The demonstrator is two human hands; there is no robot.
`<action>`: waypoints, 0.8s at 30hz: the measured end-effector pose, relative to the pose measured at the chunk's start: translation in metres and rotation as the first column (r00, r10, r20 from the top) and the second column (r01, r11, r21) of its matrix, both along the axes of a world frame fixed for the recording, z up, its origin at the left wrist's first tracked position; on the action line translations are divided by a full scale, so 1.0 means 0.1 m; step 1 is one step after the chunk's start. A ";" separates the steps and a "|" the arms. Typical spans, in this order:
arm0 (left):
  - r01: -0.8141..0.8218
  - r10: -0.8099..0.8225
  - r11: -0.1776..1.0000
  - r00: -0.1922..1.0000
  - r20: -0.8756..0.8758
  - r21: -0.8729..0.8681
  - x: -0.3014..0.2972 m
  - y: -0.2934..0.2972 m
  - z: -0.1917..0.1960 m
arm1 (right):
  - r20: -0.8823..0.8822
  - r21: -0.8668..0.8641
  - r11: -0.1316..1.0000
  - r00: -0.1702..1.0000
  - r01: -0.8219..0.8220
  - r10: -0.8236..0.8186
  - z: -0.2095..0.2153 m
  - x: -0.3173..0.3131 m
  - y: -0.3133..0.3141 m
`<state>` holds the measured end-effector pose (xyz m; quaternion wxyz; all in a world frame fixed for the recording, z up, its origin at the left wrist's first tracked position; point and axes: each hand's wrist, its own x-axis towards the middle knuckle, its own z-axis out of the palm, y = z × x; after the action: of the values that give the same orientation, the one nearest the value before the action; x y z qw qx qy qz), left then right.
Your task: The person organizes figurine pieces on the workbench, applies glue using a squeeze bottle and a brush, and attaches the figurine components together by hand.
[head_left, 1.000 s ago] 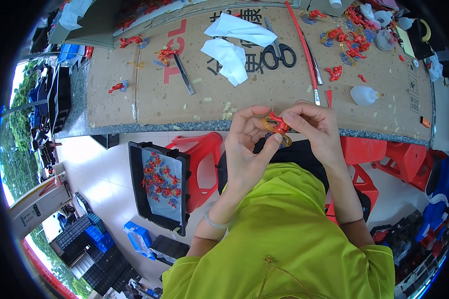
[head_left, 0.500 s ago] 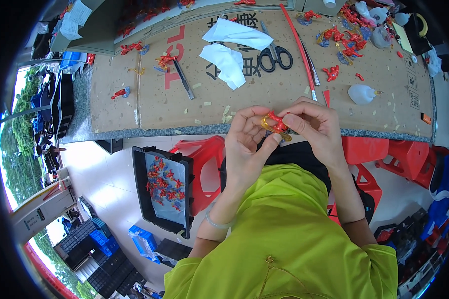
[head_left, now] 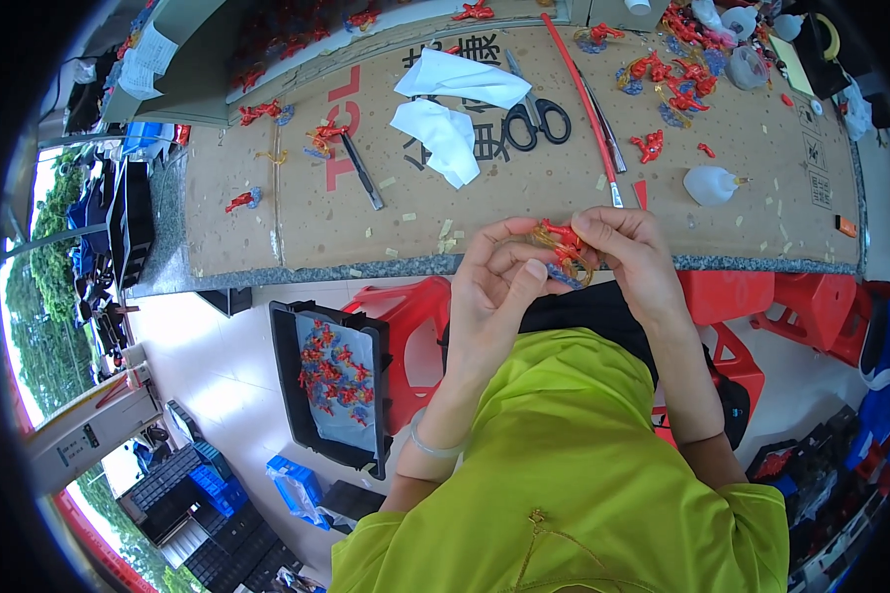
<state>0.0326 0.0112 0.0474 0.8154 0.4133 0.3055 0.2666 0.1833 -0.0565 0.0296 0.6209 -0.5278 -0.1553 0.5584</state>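
Between my two hands, just over the table's near edge, is a small red figurine (head_left: pixel 564 237) with translucent yellow and bluish parts. My left hand (head_left: pixel 496 287) pinches its lower left side with thumb and fingers. The thumb and fingers of my right hand (head_left: pixel 628 247) close on its upper right end. Fingers hide part of the figurine. Beyond my hands lie a red-handled brush (head_left: pixel 585 109), a small red pointed piece (head_left: pixel 641 193) and a white squeeze bottle (head_left: pixel 710 185) with a thin tip.
Black-handled scissors (head_left: pixel 536 124), white cloths (head_left: pixel 445 138) and tweezers (head_left: pixel 362 170) lie on the cardboard-covered table (head_left: pixel 237 232). More red figurines (head_left: pixel 677 84) are heaped at the far right. A black tray (head_left: pixel 381 395) of figurines sits low at left, near a red stool (head_left: pixel 405 331).
The figurine has been turned between my fingers, showing more of its red and bluish parts. My right hand has shifted slightly. The view has also moved a little.
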 end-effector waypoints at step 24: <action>0.090 -0.064 0.960 0.992 0.107 -0.265 -0.04 -0.01 -0.03 | 0.113 -0.040 0.999 0.993 -0.032 0.036 0.06 -0.01 -0.02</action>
<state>0.0283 0.0097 0.0445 0.8877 0.2967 0.2823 0.2104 0.1818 -0.0587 0.0353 0.5911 -0.5679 -0.1887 0.5408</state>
